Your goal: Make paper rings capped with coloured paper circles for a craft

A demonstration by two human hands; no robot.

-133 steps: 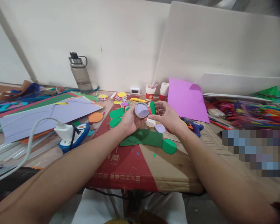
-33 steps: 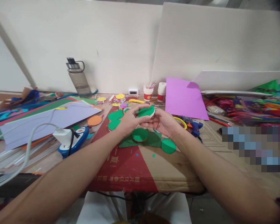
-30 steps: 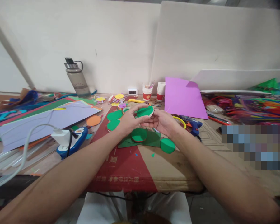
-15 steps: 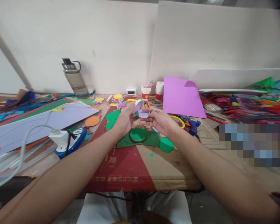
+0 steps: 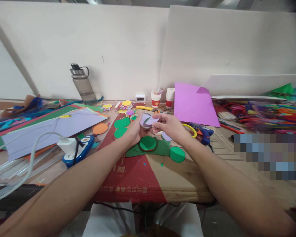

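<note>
My left hand (image 5: 136,130) grips a round disc (image 5: 145,120) with a pale face and a dark green patch showing. A small pale lilac paper piece (image 5: 153,121) lies over the disc's right side, pinched between the fingers of my right hand (image 5: 166,124). Below the hands a green paper circle (image 5: 148,144) with a red edge under it rests on a dark green paper strip (image 5: 162,147). Another green circle (image 5: 177,154) is to the right of the strip. More green circles (image 5: 122,123) lie left of my left hand.
A grey bottle (image 5: 84,85) and white power plug (image 5: 67,146) stand left. Paper cups (image 5: 156,99) are at the back. Purple paper (image 5: 194,105), a blue glue gun (image 5: 206,135) and a yellow ring (image 5: 192,130) lie right, with coloured pipe cleaners (image 5: 266,113) beyond.
The disc has turned so its face lies flatter, and the lilac piece now overlaps it. Both hands have come closer together. The whole view has shifted slightly.
</note>
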